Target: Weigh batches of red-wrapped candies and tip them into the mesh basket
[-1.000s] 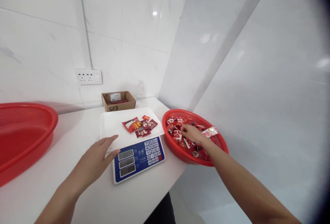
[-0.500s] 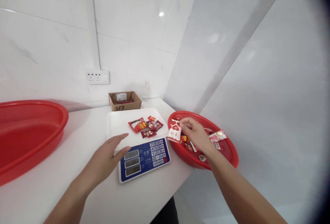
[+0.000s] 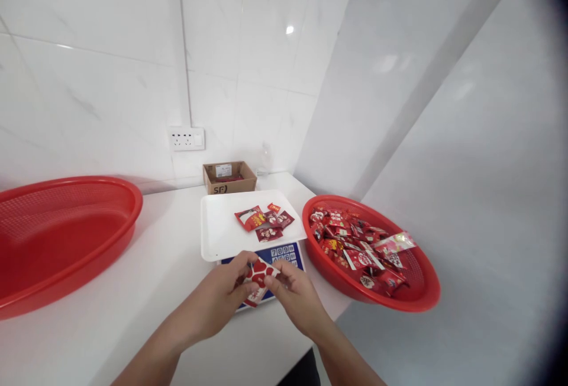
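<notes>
Over the scale's blue keypad (image 3: 284,254), both hands meet on one red-and-white snack packet (image 3: 258,276). Left hand (image 3: 222,298) has fingers curled, pinching the packet's left edge; right hand (image 3: 296,295) pinches the right edge with thumb and fingertips. Packet is held just above the scale front, tilted. White weighing tray (image 3: 219,229) behind carries four small red packets (image 3: 265,221). Red basket (image 3: 417,297) of packets sits right, large red basket (image 3: 66,238) left, cardboard box (image 3: 229,177) at the wall.

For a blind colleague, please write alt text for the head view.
The left hand and right hand hold one small packet over a scale. Its white tray carries red packets; a red basket of packets stands at right.
</notes>
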`<action>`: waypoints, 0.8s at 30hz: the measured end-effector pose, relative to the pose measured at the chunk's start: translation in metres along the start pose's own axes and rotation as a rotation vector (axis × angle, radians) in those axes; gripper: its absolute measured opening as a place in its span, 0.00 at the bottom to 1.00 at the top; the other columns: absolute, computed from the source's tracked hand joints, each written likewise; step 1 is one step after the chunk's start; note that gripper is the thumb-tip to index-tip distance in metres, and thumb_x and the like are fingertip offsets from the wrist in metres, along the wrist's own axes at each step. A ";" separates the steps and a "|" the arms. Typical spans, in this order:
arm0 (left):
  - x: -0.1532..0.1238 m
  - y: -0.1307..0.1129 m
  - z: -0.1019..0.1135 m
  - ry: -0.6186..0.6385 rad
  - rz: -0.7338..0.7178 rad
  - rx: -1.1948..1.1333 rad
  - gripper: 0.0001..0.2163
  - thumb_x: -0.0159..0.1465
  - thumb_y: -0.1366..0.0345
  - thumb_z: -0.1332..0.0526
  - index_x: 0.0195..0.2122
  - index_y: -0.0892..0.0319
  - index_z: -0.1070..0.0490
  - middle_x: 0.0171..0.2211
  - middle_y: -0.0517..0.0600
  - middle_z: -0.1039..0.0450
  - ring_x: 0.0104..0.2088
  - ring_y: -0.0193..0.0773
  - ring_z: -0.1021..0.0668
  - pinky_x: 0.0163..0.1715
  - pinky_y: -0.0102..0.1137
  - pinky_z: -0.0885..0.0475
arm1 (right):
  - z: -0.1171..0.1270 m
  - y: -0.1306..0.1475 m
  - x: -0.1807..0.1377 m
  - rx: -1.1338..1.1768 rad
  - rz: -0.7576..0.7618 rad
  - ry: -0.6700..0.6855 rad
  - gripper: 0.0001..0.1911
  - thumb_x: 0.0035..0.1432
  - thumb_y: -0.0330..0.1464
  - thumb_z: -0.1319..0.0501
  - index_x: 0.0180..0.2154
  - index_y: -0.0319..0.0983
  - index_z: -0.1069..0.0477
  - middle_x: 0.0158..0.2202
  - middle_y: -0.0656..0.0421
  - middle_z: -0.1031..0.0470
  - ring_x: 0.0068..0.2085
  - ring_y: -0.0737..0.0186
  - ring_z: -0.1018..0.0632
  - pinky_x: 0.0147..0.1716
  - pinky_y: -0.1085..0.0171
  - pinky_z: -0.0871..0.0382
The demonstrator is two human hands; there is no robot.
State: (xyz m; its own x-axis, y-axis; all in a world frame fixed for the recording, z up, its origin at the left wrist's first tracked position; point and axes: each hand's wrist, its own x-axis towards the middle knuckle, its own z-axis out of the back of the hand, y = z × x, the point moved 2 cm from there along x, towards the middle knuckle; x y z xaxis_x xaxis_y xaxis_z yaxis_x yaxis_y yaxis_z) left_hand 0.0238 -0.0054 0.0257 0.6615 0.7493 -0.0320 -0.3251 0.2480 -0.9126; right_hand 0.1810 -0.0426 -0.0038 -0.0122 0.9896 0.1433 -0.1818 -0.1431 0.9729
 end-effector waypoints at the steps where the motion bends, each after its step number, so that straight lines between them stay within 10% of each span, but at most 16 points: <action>1: 0.000 0.000 -0.001 0.017 0.004 0.013 0.08 0.61 0.62 0.48 0.41 0.54 0.37 0.29 0.44 0.30 0.30 0.34 0.29 0.29 0.28 0.36 | 0.001 -0.002 -0.001 0.004 -0.008 -0.010 0.14 0.55 0.43 0.41 0.28 0.38 0.34 0.26 0.61 0.29 0.30 0.65 0.29 0.31 0.66 0.36; 11: 0.001 -0.006 -0.014 0.078 0.009 0.018 0.01 0.58 0.68 0.48 0.32 0.56 0.39 0.26 0.43 0.33 0.28 0.32 0.30 0.28 0.26 0.35 | 0.000 -0.012 -0.009 -0.082 0.030 -0.028 0.17 0.54 0.45 0.42 0.24 0.39 0.34 0.24 0.61 0.28 0.29 0.64 0.29 0.31 0.66 0.38; 15: 0.002 -0.004 -0.013 0.082 0.016 0.114 0.10 0.60 0.66 0.48 0.43 0.54 0.36 0.33 0.45 0.28 0.32 0.35 0.26 0.32 0.28 0.32 | 0.004 -0.024 -0.015 -0.067 0.048 -0.054 0.17 0.55 0.46 0.44 0.25 0.39 0.34 0.24 0.61 0.29 0.29 0.64 0.29 0.30 0.67 0.37; 24: -0.025 0.048 0.128 -0.819 0.121 0.965 0.23 0.63 0.53 0.54 0.55 0.60 0.44 0.56 0.60 0.40 0.57 0.54 0.38 0.53 0.47 0.40 | 0.003 -0.107 -0.053 0.138 -0.139 0.067 0.22 0.50 0.52 0.43 0.26 0.39 0.36 0.20 0.61 0.32 0.21 0.68 0.33 0.22 0.69 0.43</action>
State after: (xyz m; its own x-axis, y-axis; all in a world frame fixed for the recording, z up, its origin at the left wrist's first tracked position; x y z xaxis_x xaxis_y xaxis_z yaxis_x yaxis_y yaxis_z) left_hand -0.0948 0.0666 0.0350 0.0958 0.8714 0.4812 -0.9401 0.2380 -0.2439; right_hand 0.2036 -0.0793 -0.1150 -0.0626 0.9980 -0.0017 -0.0495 -0.0014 0.9988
